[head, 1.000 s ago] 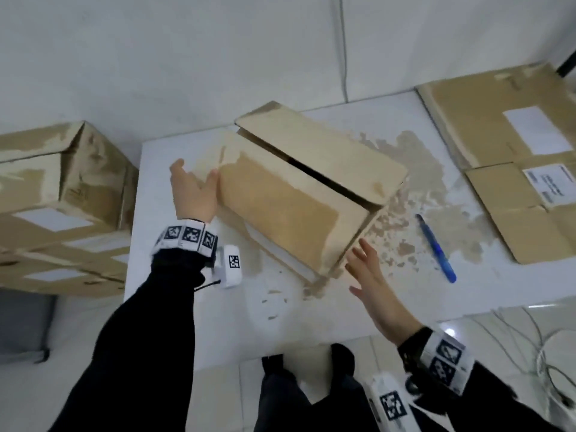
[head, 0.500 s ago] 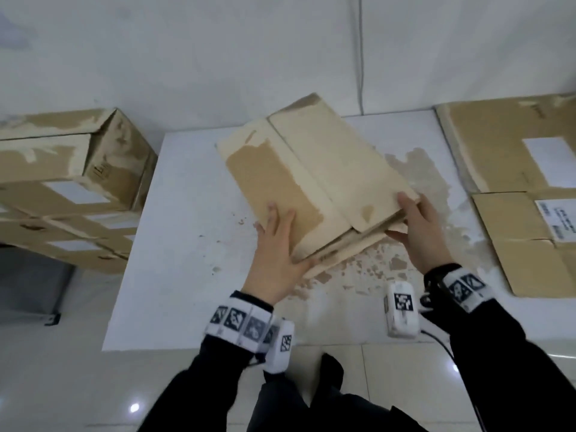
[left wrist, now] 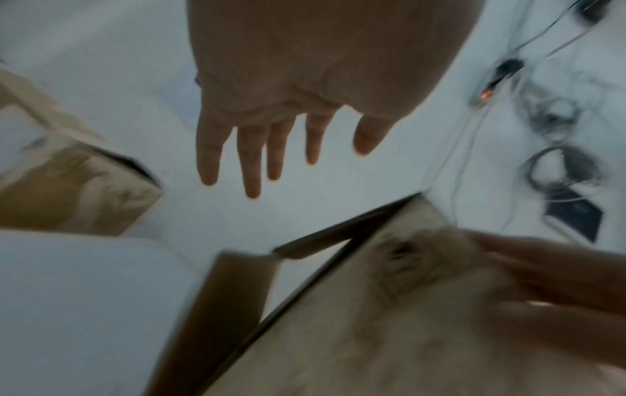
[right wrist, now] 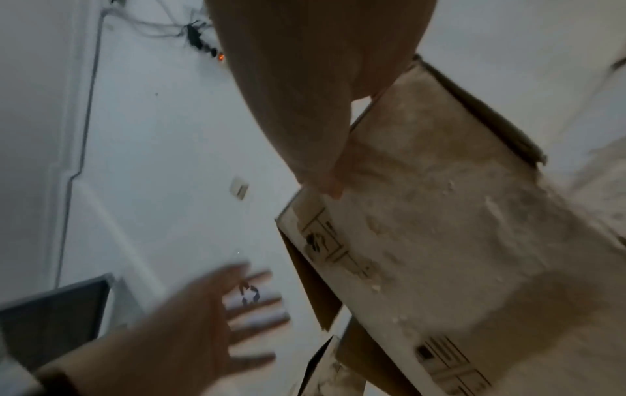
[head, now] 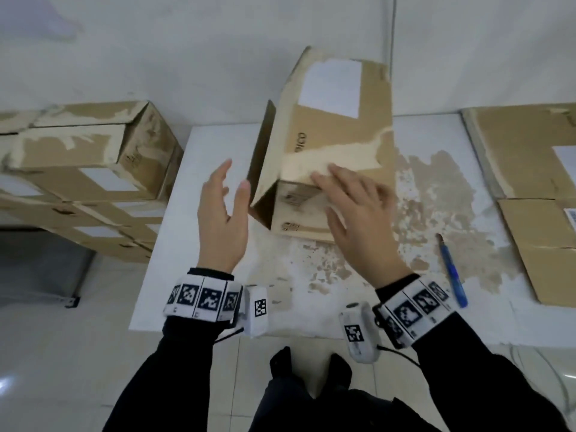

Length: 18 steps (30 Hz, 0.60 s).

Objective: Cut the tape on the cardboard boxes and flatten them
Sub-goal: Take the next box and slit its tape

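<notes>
Nearest you, your left hand [head: 223, 219] hangs spread and empty just beside the open end of the box, touching nothing that I can make out. Your right hand [head: 355, 213] lies on the cardboard box [head: 330, 145] with fingers straight, pressing the near top edge where the paper skin is torn.

The box rests on the white worktop [head: 218, 275], tipped up toward the wall, one flap [head: 260, 151] standing loose on its left side. It looks half collapsed, so the step in hand is likely the flattening.

Bring the left hand onto that loose flap and fold it flat, then lean both palms down along opposite creases so the walls shear sideways rather than buckle.

Farther right, the blue cutter [head: 452, 269] lies clear of your hands; leave it there unless tape resists.
</notes>
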### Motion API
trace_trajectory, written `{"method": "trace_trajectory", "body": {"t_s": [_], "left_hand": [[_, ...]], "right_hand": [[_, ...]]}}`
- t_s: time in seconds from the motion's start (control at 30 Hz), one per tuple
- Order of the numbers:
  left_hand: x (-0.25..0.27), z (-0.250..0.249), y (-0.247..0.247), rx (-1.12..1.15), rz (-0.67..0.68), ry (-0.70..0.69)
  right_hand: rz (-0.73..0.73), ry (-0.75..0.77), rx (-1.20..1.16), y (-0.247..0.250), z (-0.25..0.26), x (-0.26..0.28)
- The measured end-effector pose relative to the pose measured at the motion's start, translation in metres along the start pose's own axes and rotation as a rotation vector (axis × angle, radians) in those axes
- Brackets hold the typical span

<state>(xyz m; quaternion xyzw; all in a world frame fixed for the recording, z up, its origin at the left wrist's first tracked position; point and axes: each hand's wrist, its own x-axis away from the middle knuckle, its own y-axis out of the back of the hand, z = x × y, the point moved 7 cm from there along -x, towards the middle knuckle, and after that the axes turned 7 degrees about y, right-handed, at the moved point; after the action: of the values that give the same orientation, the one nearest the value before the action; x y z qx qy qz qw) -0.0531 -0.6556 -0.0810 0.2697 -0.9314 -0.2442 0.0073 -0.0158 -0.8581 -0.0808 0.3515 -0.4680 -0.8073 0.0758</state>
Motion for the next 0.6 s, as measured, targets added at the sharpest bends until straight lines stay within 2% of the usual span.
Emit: {"method": "trace_trajectory", "body": {"t_s": [0.07,0.13,0.17,0.23,0.3,0.33,0.37,0.47,0.53,0.6], "left_hand": [[-0.003,-0.023,-0.002,-0.004,0.033,-0.137],[-0.02,-0.012,-0.02,-0.081,0.16,-0.011],[-0.027,-0.002,-0.028,-0.091,0.213,0.057],[-0.034,0.017,-0.035,-0.01,0.283,0.118],[-0.038,0.037,-0.028,0.116,0.277,0.161],[-0.042,0.045,-0.021,0.173,0.25,0.198],[-0.044,0.053,-0.014,0.229,0.221,0.242],[-0.049,0.076,0.009,0.419,0.147,0.398],[-0.05,0.087,0.022,0.495,0.095,0.439],[-0.045,0.105,0.027,0.571,0.052,0.513]], "right_hand": [[0.048,0.128,-0.037,-0.019,0.021,-0.009],[0.0,0.163,-0.149,-0.022,0.033,-0.011],[-0.046,0.109,-0.222,-0.017,0.03,-0.008],[-0.145,-0.058,-0.287,-0.003,0.004,0.01],[-0.247,-0.251,-0.269,0.009,-0.044,0.045],[-0.264,-0.394,-0.253,0.009,-0.077,0.068],[-0.236,-0.567,-0.217,0.005,-0.114,0.095],[0.038,-1.088,0.013,-0.018,-0.193,0.181],[0.186,-1.215,0.107,-0.03,-0.207,0.212],[0.235,-1.181,0.115,-0.039,-0.207,0.212]]}}
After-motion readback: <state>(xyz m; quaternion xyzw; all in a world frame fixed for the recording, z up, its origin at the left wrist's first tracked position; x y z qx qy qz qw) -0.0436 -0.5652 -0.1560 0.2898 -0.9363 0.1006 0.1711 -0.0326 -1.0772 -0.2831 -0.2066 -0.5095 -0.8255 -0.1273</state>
